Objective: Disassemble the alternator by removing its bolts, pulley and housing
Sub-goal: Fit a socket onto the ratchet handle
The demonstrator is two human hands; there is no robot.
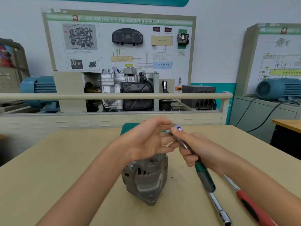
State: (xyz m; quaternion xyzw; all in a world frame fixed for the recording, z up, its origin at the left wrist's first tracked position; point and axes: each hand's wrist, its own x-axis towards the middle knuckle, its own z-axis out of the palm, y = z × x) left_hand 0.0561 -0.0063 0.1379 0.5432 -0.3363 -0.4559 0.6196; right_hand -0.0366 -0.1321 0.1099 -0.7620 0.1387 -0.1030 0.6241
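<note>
Training board [119,41] header, green strip: "BS-018", Chinese characters, "(DSG)"; leading letters possibly "JDQC", blurred. Blue box [162,65] on board: "仪表控制单元". Second board [280,51], right: lettering too small to read.

I take this for an automotive training workshop: a wall-mounted teaching board [119,44] carries an instrument cluster [127,36] and wiring diagrams, a cutaway gearbox [120,88] sits below it, and blue electric motors [276,89] flank it, though the board's lettering is blurred.
</note>
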